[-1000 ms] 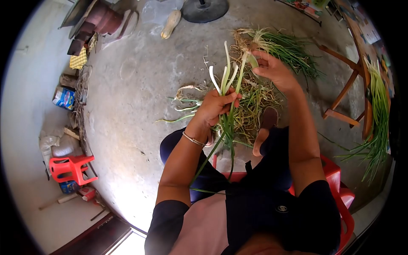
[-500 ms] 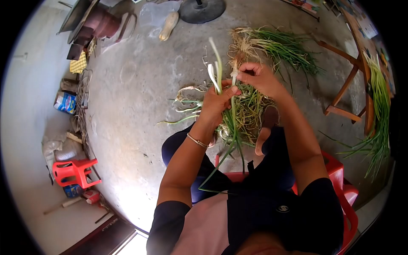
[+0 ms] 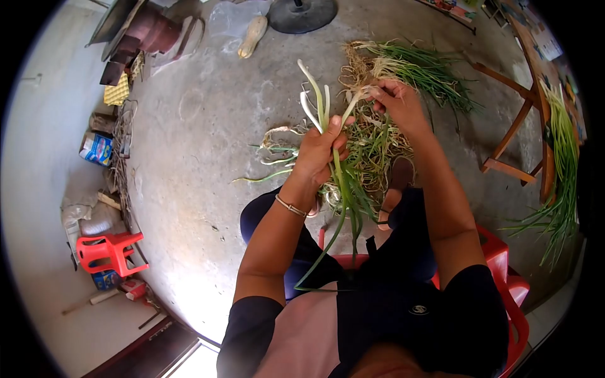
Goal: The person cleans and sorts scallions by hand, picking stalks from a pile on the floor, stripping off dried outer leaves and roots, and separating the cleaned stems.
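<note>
My left hand [image 3: 321, 151] is closed round several green onions [image 3: 340, 173], their white ends pointing up and away and their green leaves hanging toward my lap. To its right, my right hand [image 3: 396, 104] pinches the root end of one green onion that slants out of the left hand. Beneath both hands lies a heap of green and yellowed onion trimmings [image 3: 372, 157] on the floor. Beyond the right hand, a bundle of untrimmed green onions [image 3: 416, 66] rests with its roots to the left.
More green onions [image 3: 558, 151] hang over a wooden stand [image 3: 535, 113] at the right. Loose trimmings [image 3: 274, 160] lie left of the heap. A squash [image 3: 253, 38] and a round black base [image 3: 301, 16] are farther off. A small red chair [image 3: 110, 253] stands at the left wall.
My right hand has moved up and to the right, drawing the root end of one onion outward. The left hand's onions have tilted slightly left.
</note>
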Motion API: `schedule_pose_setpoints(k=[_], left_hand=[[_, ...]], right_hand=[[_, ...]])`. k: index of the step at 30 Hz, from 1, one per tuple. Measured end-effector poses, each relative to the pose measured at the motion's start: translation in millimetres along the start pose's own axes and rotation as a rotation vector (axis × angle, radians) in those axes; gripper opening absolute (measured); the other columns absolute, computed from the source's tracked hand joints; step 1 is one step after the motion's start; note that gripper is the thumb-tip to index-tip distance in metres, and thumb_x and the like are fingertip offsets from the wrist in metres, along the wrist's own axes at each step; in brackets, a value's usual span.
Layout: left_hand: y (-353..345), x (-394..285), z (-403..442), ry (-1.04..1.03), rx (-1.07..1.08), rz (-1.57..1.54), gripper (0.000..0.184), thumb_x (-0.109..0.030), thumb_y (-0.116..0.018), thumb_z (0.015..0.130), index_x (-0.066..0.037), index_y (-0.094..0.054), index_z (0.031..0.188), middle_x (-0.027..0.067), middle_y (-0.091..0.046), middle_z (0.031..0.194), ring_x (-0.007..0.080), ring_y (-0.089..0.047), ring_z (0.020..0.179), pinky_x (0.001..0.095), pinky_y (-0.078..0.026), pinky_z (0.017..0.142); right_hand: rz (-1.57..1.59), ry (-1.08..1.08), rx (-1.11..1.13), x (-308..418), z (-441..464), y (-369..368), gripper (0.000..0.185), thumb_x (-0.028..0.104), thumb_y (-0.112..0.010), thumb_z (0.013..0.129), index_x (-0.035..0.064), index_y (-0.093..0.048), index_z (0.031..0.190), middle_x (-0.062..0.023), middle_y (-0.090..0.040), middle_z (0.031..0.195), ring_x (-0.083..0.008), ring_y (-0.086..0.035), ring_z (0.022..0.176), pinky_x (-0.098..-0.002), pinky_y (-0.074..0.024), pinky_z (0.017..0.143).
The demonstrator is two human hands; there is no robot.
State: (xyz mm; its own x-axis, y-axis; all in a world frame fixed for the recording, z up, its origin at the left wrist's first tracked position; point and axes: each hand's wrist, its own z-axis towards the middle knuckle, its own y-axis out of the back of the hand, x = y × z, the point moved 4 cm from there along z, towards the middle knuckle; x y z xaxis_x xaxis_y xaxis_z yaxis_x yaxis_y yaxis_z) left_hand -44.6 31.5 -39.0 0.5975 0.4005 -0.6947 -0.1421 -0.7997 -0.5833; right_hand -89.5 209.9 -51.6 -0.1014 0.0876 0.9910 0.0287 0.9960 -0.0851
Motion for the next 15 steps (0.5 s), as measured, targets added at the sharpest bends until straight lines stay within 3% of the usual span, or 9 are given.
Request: schedule_pose_setpoints(k=[4, 6, 10, 12, 15], left_hand=[[6, 2, 2, -0.007, -0.008, 0.046, 0.03, -0.031, -0.052, 0.088, -0.002, -0.054, 0.096, -0.0035, -0.036, 0.052, 0.0069, -0.031, 0.043, 0.0219, -0.032, 0.045], [5, 0, 0, -0.008, -0.014, 0.067, 0.03, -0.032, -0.05, 0.088, -0.002, -0.055, 0.093, -0.0037, -0.035, 0.05, 0.007, -0.03, 0.041, 0.0226, -0.031, 0.045], [4, 2, 1, 0.045, -0.031, 0.074, 0.03, -0.032, -0.048, 0.089, -0.003, -0.054, 0.091, -0.0032, -0.037, 0.05, 0.0071, -0.029, 0.04, 0.023, -0.032, 0.045], [6, 5, 2, 0.055, 0.019, -0.015, 0.029, -0.032, -0.047, 0.09, -0.003, -0.053, 0.092, -0.0028, -0.038, 0.051, 0.0069, -0.029, 0.04, 0.0232, -0.032, 0.045], [6, 7, 1, 0.085, 0.092, -0.094, 0.029, -0.032, -0.046, 0.09, -0.003, -0.053, 0.094, -0.0016, -0.043, 0.054, 0.0066, -0.029, 0.039, 0.0228, -0.033, 0.044]], right_hand=[[-0.018, -0.056, 0.158, 1, -5, -10, 0.02, 0.016, -0.056, 0.084, 0.0024, -0.056, 0.099, -0.0019, -0.061, 0.078, -0.0042, -0.049, 0.057, -0.0164, -0.0395, 0.053], [0.093, -0.125, 0.25, -2, -9, -17, 0.03, 0.015, -0.055, 0.084, 0.0034, -0.052, 0.111, -0.0008, -0.061, 0.083, -0.0039, -0.05, 0.063, -0.0175, -0.0405, 0.057], [0.125, -0.105, 0.359, 3, -16, -29, 0.027, 0.014, -0.053, 0.086, 0.0068, -0.053, 0.112, -0.0011, -0.06, 0.095, -0.0043, -0.052, 0.07, -0.0175, -0.0393, 0.058], [0.125, 0.024, 0.364, 14, -20, -35, 0.035, 0.014, -0.054, 0.085, 0.0062, -0.049, 0.119, -0.0007, -0.06, 0.101, -0.0057, -0.055, 0.077, -0.0193, -0.0409, 0.063], [0.187, 0.118, 0.396, 12, -18, -38, 0.035, 0.012, -0.055, 0.084, 0.0057, -0.052, 0.118, -0.0006, -0.061, 0.099, -0.0073, -0.055, 0.083, -0.0215, -0.0418, 0.067]])
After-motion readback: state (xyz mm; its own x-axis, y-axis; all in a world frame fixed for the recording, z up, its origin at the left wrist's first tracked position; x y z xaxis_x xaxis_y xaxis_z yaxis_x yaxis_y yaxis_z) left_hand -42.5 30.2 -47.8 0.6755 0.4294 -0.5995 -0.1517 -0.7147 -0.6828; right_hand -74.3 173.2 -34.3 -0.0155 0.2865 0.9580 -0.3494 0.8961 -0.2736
